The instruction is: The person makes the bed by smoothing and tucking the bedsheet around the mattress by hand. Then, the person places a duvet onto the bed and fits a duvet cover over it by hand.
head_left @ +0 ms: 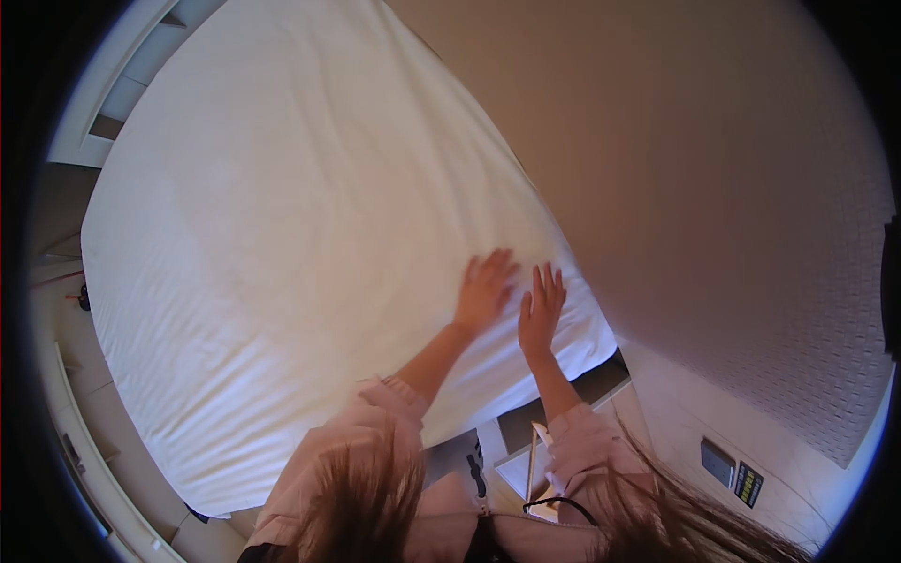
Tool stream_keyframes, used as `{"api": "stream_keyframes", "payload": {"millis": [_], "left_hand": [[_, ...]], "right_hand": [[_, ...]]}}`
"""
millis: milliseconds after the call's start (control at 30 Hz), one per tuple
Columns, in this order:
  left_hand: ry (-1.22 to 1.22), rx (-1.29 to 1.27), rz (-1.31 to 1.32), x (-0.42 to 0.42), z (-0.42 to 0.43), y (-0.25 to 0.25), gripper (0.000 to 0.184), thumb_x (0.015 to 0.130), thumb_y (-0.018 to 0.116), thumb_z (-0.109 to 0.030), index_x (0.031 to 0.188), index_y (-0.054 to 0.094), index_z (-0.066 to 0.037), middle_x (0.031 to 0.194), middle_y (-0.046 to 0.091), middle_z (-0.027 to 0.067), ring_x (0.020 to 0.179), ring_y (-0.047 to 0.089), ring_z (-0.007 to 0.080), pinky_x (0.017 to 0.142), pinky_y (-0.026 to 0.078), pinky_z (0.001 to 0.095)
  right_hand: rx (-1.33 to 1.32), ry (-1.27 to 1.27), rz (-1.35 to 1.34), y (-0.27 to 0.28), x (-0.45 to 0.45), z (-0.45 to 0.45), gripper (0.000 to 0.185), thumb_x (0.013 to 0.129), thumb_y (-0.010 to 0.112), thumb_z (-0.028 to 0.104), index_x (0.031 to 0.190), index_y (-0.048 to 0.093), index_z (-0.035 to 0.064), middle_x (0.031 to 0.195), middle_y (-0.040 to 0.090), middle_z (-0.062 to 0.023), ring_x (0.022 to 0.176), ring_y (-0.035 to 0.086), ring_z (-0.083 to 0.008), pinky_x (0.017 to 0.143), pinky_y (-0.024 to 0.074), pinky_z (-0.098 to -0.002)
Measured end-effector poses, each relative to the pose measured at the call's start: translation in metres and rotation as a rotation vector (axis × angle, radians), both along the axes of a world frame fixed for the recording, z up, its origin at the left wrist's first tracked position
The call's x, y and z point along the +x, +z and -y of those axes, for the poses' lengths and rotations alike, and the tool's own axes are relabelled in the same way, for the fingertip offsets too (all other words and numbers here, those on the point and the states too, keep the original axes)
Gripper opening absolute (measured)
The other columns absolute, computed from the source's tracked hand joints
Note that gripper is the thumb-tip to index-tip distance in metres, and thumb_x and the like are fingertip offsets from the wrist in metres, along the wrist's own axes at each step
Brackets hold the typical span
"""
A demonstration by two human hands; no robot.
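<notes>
A white fitted sheet (282,216) covers the mattress, with wrinkles fanning out at its lower left and long folds toward the far end. My left hand (485,289) lies over the sheet near its right side, fingers spread and slightly blurred. Just right of it, my right hand (542,314) rests flat at the sheet's right part, fingers stretched forward. Neither hand holds anything. The sheet's near right corner (601,347) lies beyond my right hand.
A padded, textured grey-brown panel (732,235) rises along the bed's right side. Below right, a dark flat item (718,462) and a black card with yellow print (748,484) lie on a pale surface. White furniture (122,94) stands at the upper left.
</notes>
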State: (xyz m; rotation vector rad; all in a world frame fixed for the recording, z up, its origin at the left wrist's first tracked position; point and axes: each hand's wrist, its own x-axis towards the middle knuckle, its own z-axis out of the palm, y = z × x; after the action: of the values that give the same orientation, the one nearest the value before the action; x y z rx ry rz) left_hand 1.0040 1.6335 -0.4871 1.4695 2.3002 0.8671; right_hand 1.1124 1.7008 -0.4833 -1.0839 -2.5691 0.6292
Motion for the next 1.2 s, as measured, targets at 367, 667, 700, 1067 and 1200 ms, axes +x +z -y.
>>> {"api": "stream_keyframes", "payload": {"millis": [367, 667, 700, 1067, 1200], "left_hand": [[0.255, -0.274, -0.224, -0.098, 0.057, -0.024, 0.046, 0.080, 0.041, -0.036, 0.124, 0.032, -0.025, 0.133, 0.019, 0.0038, 0.124, 0.013, 0.0243, 0.097, 0.006, 0.0493], [0.242, -0.250, -0.140, -0.109, 0.057, -0.029, 0.044, 0.080, 0.040, -0.035, 0.123, 0.034, -0.025, 0.134, 0.018, 0.0034, 0.124, 0.013, 0.0245, 0.097, 0.006, 0.0486], [0.240, -0.246, -0.143, -0.110, 0.058, -0.029, 0.044, 0.080, 0.041, -0.035, 0.123, 0.033, -0.025, 0.134, 0.018, 0.0035, 0.124, 0.013, 0.0246, 0.097, 0.006, 0.0487], [0.254, -0.260, -0.216, -0.094, 0.060, -0.017, 0.048, 0.077, 0.046, -0.035, 0.123, 0.033, -0.024, 0.133, 0.020, 0.0052, 0.123, 0.016, 0.0247, 0.096, 0.012, 0.0507], [0.190, -0.344, -0.119, -0.051, 0.088, -0.001, 0.053, 0.073, 0.053, -0.031, 0.122, 0.034, -0.024, 0.132, 0.020, 0.0066, 0.122, 0.017, 0.0246, 0.093, 0.016, 0.0548]], "right_hand": [[0.273, 0.317, 0.146, -0.032, -0.183, -0.088, 0.050, 0.078, 0.049, 0.027, 0.122, 0.032, 0.0111, 0.129, 0.025, -0.0115, 0.120, 0.022, -0.0286, 0.094, 0.0230, -0.0460], [0.207, 0.165, 0.237, -0.061, -0.191, -0.126, 0.055, 0.082, 0.038, 0.035, 0.124, 0.024, 0.0027, 0.126, 0.028, -0.0172, 0.117, 0.026, -0.0313, 0.095, 0.0246, -0.0348], [0.186, 0.107, 0.261, -0.058, -0.194, -0.121, 0.054, 0.081, 0.041, 0.033, 0.123, 0.027, 0.0026, 0.126, 0.029, -0.0162, 0.117, 0.027, -0.0299, 0.095, 0.0243, -0.0361], [0.203, 0.268, 0.291, -0.018, -0.134, 0.020, 0.050, 0.072, 0.052, 0.017, 0.120, 0.036, 0.0144, 0.128, 0.027, -0.0080, 0.120, 0.023, -0.0248, 0.093, 0.0204, -0.0510], [0.069, 0.298, 0.383, 0.003, -0.078, 0.072, 0.053, 0.072, 0.053, 0.020, 0.122, 0.034, 0.0197, 0.131, 0.022, -0.0079, 0.121, 0.019, -0.0272, 0.088, 0.0214, -0.0584]]}}
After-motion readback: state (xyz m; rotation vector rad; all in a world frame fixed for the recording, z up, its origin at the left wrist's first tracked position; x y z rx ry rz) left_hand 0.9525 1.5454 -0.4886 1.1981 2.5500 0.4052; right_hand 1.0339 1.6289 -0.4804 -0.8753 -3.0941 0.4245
